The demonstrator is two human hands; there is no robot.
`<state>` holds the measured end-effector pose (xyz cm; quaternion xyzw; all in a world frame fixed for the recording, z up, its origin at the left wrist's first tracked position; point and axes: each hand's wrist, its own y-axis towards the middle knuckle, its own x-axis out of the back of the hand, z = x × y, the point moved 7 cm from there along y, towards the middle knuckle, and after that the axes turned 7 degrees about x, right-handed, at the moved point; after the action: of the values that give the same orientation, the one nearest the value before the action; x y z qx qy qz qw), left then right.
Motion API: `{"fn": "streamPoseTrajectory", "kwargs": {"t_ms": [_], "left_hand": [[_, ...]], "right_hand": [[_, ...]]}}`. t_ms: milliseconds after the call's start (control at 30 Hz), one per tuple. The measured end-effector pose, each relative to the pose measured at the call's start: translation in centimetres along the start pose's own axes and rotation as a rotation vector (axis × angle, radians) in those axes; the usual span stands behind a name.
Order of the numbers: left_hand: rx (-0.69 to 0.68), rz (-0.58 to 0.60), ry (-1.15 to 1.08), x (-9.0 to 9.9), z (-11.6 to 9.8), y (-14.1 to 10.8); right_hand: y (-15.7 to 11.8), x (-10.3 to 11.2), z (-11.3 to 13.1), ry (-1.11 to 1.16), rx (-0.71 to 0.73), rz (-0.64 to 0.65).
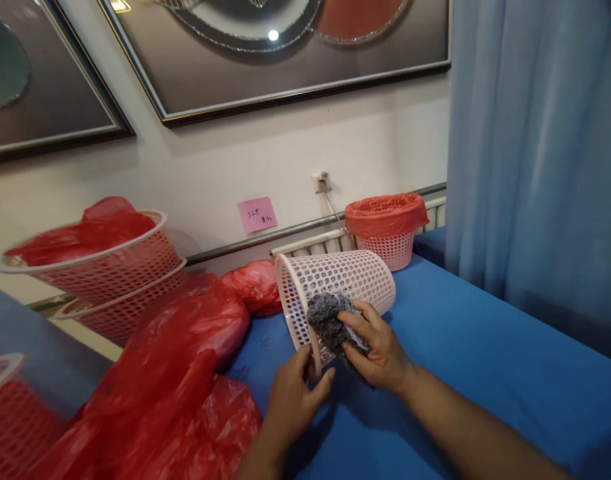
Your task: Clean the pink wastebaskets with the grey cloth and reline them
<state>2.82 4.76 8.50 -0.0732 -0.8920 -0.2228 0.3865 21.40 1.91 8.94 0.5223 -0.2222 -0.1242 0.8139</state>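
Note:
A pale pink perforated plastic basket lies tipped on its side, its mouth turned to the left. My left hand grips the lower part of its rim, thumb and fingers on either side of the edge. In my right hand is a bunched grey cloth, pressed against the basket's outer wall near the rim. The fingers of that hand wrap round the cloth. Part of the basket's wall is hidden behind the cloth and hand.
Red plastic bags are heaped at the left on the blue surface. Behind stands a basket lined with a red bag. Stacked baskets are at the far left. A blue curtain hangs at the right; a pink note is on the wall.

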Motion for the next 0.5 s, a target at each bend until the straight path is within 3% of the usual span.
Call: {"fn": "streamPoseTrajectory", "kwargs": {"t_ms": [133, 333, 400, 500], "left_hand": [[-0.076, -0.089, 0.057, 0.4, -1.8, 0.3], [-0.193, -0.213, 0.114, 0.6, -1.9, 0.0], [-0.231, -0.242, 0.178, 0.7, -1.8, -0.3], [-0.298, -0.277, 0.271, 0.6, -2.1, -0.5]], "right_hand": [[-0.6, -0.6, 0.5, 0.003, -0.028, -0.028], [-2.1, -2.2, 1.4, -0.063, 0.014, -0.058], [-1.8, -1.1, -1.3, -0.141, -0.074, -0.11], [-1.8, 2.8, -8.4, -0.291, -0.463, -0.294]]}}
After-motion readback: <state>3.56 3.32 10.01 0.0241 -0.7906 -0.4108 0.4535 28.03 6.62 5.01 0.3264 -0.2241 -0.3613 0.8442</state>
